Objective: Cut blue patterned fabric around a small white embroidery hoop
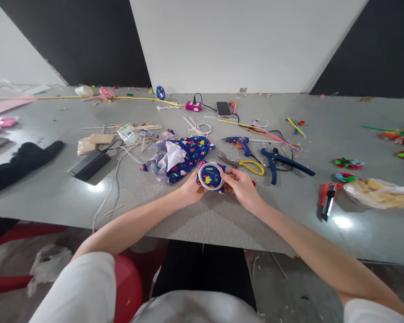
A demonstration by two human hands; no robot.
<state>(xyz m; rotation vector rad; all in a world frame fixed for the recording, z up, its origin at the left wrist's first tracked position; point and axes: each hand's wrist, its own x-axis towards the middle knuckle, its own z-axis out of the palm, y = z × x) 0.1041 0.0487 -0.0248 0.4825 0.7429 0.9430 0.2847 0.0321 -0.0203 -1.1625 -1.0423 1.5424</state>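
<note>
Standing here, I see the ring piece [211, 175] up in both hands, over the near edge of the grey table [175, 215], roughly in front of the person's middle. Left hand [194, 189] grips its left edge; right hand [243, 188] pinches the right side, thumb up on the rim. Neither hand is free. Done so far: pale ring and dark blue patterned cloth are together, cloth filling the ring's middle, face up. Not done, by my read: cloth corners stick out past the rim at upper right and lower right, so the border looks unfinished. Can't tell whether anything is glued; the underside is hidden. Main patterned cloth [195, 150] lies crumpled just beyond the left hand, pale reverse folded over part of it. Tools are all down: glue gun [240, 144] on its side, yellow-handled scissors [252, 167] near the right hand, blue pliers [284, 165] further right. Another pale ring [203, 128] lies beyond the cloth, near some sticks. A round disc [160, 93] in similar blue cloth sits at the back by the wall; looks further along than the held one, but too small to check its edge.
</note>
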